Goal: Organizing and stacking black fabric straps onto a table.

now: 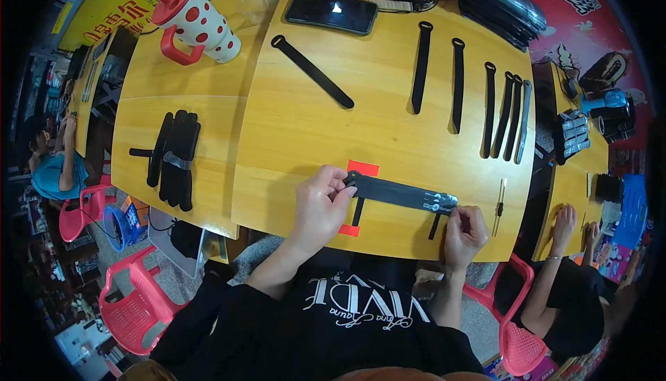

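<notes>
My left hand (320, 204) pinches the left end of a long, flat dark packet (399, 192), which seems to have a black strap's end at that side. White printed marks show near the packet's right end. Around that right corner, my right hand (466, 237) has its fingers closed, though the exact grip is partly hidden. Red tape (363, 167) lies on the table under and beside the packet, and a short black strip (434, 226) sticks out below it. Single black straps with a loop at one end, like this strap (421, 69), lie farther off.
Another looped strap (312, 70) lies slanted near a phone (331, 13). At left are bundled black straps (182, 159) and a red-dotted tumbler (198, 22). A stack of dark packets (501, 8) sits far right; a thin rod (499, 206) is near my right hand. Other people sit at side tables.
</notes>
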